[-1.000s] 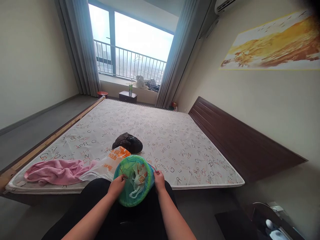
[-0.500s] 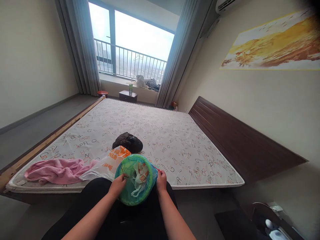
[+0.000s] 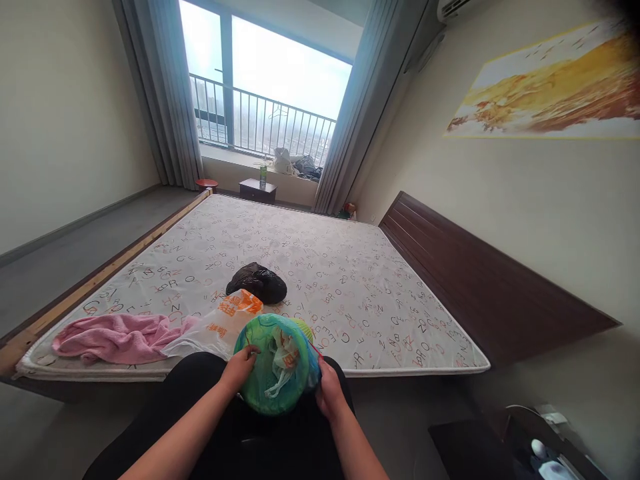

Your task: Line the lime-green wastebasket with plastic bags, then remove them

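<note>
While the left hand [image 3: 240, 369] and right hand [image 3: 331, 392] flank it, the round green bin [image 3: 260, 383] sits tipped open between the knees [image 3: 197, 373], by the mattress [image 3: 345, 260].
Over on the left we have a pink cloth [image 3: 125, 338], bunched near the mattress corner, and touching it a white bag [image 3: 207, 331] with orange print; a black bag [image 3: 257, 283] lies just behind. Now the left hand: fingertips pinched together on the blue-green liner [image 3: 313, 377] at the bin's left rim. Inside the bin, there's a crumpled plastic bag [image 3: 285, 357], pale with reddish marks. And across to the right hand, thumb and finger grasping the red drawstring [image 3: 317, 351] beside the gathered liner; how the lower fingers sit, I cannot tell. Far right, the dark headboard [image 3: 480, 263] slants along the wall.
</note>
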The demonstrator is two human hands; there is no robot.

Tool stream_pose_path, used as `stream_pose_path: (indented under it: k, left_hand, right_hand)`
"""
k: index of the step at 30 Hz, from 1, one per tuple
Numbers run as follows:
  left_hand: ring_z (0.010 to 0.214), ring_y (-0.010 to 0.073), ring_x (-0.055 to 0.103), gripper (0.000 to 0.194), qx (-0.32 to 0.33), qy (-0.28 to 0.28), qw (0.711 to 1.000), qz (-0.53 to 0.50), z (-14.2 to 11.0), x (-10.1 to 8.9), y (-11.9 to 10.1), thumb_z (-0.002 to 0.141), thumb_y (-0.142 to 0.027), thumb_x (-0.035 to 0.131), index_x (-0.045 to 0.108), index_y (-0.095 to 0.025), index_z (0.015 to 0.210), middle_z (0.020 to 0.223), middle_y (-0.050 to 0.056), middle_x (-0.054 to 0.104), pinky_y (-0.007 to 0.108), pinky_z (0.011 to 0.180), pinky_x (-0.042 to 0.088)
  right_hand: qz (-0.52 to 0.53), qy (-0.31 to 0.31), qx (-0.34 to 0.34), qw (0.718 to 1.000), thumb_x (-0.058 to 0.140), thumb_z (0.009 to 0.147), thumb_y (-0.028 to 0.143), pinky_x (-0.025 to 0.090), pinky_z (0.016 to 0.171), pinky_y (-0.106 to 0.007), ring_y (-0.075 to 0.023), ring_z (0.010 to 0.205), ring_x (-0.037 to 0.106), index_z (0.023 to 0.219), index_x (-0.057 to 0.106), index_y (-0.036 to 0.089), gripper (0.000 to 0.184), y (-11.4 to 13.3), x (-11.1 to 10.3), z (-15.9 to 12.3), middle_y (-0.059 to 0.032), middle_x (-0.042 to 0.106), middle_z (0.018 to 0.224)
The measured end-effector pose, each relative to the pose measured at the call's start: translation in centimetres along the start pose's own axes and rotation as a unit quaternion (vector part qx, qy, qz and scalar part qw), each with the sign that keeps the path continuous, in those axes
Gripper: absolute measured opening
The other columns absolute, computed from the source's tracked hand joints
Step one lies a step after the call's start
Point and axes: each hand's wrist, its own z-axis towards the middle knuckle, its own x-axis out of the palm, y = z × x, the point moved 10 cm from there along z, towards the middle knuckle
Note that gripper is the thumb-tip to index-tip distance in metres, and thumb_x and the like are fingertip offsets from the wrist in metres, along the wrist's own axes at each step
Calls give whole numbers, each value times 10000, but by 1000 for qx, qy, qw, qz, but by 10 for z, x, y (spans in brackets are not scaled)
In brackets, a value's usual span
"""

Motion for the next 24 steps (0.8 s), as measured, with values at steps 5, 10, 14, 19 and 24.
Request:
stream_pose_path:
  k: [5, 10, 14, 19, 24]
  left_hand:
    - [671, 190, 654, 311, 17, 30, 998, -50, 2, 8, 1, 951, -241, 426, 698, -184, 1091, 684, -3, 630, 284, 678, 481]
    - [703, 228, 662, 358, 67, -25, 988, -138, -2, -6, -14, 947, -415, 391, 646, -192, 1063, 644, 0, 596, 341, 754, 518]
    - [745, 236, 687, 432, 78, -99, 979, -161, -11, -35, -27, 954, -470, 363, 644, -186, 1119, 662, 3, 618, 378, 823, 546]
    - [1081, 272, 697, 393, 149, -127, 980, 40, -39, -51, -89, 978, -338, 399, 743, -244, 1142, 960, 61, 781, 587, 1221, 246]
    - [1149, 322, 683, 347, 239, 27, 953, 182, -78, 7, -145, 943, -202, 484, 794, -283, 1077, 1035, 62, 805, 659, 1239, 32]
  right_hand:
    - [-150, -58, -82, 984, 610, 857, 715, 546, 762, -363, -279, 838, 691, 942, 772, 193, 553, 23, -10, -23, -77, 760, 854]
    - [-219, -121, -185, 951, 507, 939, 651, 496, 761, -335, -242, 812, 608, 880, 708, 212, 486, 61, -3, -40, -63, 701, 844]
    - [-299, -123, -247, 914, 422, 998, 556, 483, 809, -339, -236, 850, 591, 870, 650, 226, 420, 90, 17, -40, -65, 666, 891]
    - [-462, -17, -222, 858, 352, 1039, 440, 475, 853, -326, -222, 924, 616, 907, 636, 221, 382, 95, 54, -25, -74, 640, 970]
    - [-592, 81, -148, 788, 366, 1042, 350, 481, 828, -311, -204, 890, 652, 915, 672, 210, 359, 73, 71, -15, -88, 631, 1044]
